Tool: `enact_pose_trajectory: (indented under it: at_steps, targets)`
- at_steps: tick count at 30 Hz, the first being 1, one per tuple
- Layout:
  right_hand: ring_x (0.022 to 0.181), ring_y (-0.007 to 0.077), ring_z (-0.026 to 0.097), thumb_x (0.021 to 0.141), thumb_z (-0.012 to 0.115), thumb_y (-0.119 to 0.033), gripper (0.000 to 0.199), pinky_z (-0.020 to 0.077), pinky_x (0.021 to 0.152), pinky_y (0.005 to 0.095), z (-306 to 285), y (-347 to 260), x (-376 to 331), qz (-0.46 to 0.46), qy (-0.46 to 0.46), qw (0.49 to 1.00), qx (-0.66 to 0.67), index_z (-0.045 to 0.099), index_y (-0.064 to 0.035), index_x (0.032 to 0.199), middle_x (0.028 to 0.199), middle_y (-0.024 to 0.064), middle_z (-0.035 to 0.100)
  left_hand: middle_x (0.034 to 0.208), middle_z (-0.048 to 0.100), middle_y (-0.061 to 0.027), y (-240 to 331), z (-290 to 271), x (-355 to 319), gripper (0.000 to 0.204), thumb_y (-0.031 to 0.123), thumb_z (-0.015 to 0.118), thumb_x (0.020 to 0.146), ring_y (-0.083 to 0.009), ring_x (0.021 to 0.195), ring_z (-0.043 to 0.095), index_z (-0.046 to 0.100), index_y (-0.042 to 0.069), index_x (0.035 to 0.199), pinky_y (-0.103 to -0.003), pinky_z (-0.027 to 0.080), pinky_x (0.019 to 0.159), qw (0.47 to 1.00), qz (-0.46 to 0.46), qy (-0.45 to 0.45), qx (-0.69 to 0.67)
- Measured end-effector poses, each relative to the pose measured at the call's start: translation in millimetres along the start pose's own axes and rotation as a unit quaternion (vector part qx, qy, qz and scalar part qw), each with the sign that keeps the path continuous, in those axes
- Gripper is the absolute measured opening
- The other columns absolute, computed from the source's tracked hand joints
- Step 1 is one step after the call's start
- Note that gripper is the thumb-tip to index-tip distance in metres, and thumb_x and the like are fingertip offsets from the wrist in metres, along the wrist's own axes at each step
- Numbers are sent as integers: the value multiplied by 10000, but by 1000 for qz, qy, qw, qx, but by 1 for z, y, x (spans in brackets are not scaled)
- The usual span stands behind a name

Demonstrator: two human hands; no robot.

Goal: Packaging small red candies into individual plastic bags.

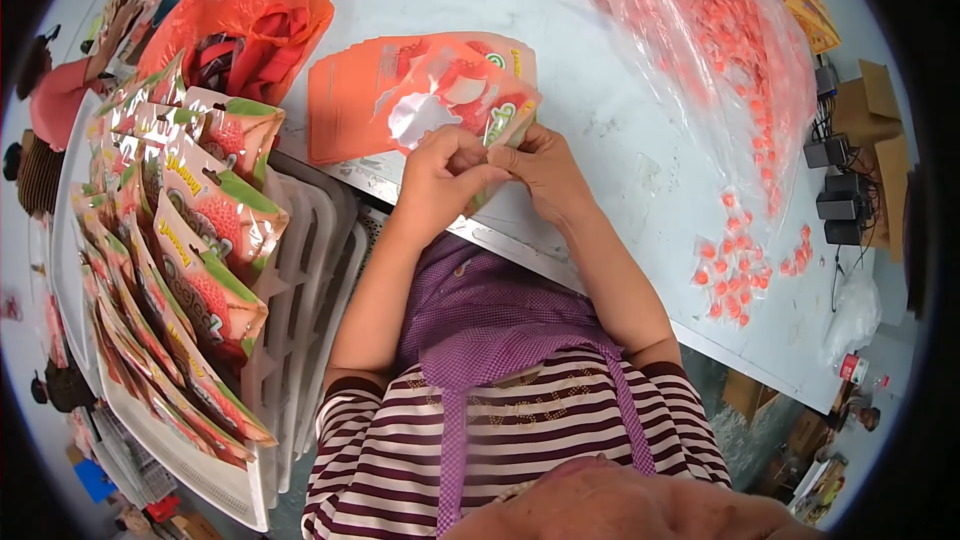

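Observation:
Both hands meet over the table edge on one printed stand-up pouch [470, 100], pink and green with a fruit picture. My left hand [440, 175] pinches its lower edge. My right hand [545, 170] grips the same pouch from the right side. Under and behind the pouch lies a flat stack of orange pouches [350, 110] on the white table [600, 70].
White trays [300, 270] at my left carry rows of several filled pouches [200, 240] standing on edge. A large clear bag of small pink-orange sweets [730, 50] lies at the right, with loose wrapped sweets [735, 265] near the edge. An orange plastic bag [240, 25] sits at the far left.

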State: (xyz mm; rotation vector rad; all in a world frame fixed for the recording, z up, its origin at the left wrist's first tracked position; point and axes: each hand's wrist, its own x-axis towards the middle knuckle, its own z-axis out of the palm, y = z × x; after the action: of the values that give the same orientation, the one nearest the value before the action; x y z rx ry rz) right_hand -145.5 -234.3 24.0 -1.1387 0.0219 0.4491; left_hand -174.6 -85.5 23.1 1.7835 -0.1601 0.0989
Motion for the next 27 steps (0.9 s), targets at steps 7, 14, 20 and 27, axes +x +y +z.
enact_pose_trajectory:
  at_steps: [7, 14, 20, 27]
  targets:
    - [643, 35, 451, 766, 671, -53, 255, 368, 584, 205, -21, 6, 4, -83, -14, 990, -111, 452, -80, 636, 749, -10, 556, 711, 564, -25, 28, -15, 4, 136, -2, 601, 822, -79, 635, 525, 493, 15, 741, -215, 429, 566, 959, -185, 137, -168]
    - [637, 37, 387, 765, 583, 6, 247, 326, 541, 232, -22, -10, -6, -157, 5, 970, -184, 381, -54, 636, 674, -54, 426, 1059, 528, -173, 37, -1, -5, 243, -64, 599, 722, -243, 897, 591, 610, 39, 941, -322, 495, 740, 904, 325, -20, 276]
    - [558, 95, 314, 681, 577, 25, 226, 288, 492, 293, -30, -18, -17, -334, 2, 881, -335, 359, -24, 647, 592, 13, 301, 1365, 372, -169, 71, -14, -13, 232, -35, 629, 686, -372, 1095, 489, 634, 20, 912, -407, 413, 896, 892, 137, -172, 394]
    - [576, 146, 381, 687, 591, -14, 262, 348, 548, 308, -72, -27, -58, -190, -4, 916, -352, 331, -31, 653, 627, 53, 396, 1300, 452, -197, 45, 17, 0, 206, 21, 662, 695, -386, 1123, 473, 580, -32, 875, -429, 371, 938, 881, 295, -183, 322]
